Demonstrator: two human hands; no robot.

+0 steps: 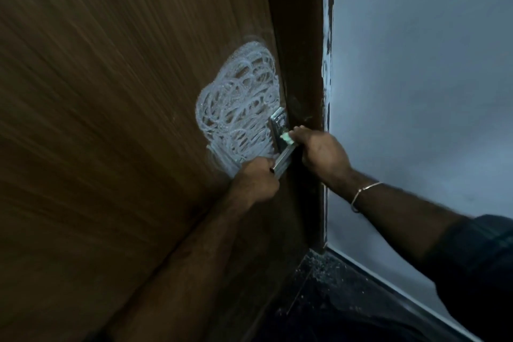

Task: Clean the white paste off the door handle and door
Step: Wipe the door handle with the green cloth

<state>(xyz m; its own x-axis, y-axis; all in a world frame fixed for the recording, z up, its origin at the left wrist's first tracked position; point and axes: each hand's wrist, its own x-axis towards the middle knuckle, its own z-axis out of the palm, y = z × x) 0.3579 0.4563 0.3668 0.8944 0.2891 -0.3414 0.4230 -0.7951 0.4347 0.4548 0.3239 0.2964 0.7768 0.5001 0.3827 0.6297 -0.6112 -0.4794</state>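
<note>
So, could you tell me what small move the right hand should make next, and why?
Probably rub the pale cloth along the door handle toward the left hand, which grips the lever's end. The right hand pinches the cloth near the plate, and the white paste on the door looks unwiped.

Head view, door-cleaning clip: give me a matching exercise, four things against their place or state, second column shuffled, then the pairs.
Things:
1. white paste
2. left hand
3. right hand
4. bracelet

Places or states:
A. on the right wrist
B. holds the lower end of the door handle
C. swirled on the door beside the handle
D. presses a pale green pad to the handle

Pairs: 1-C, 2-B, 3-D, 4-A
</note>
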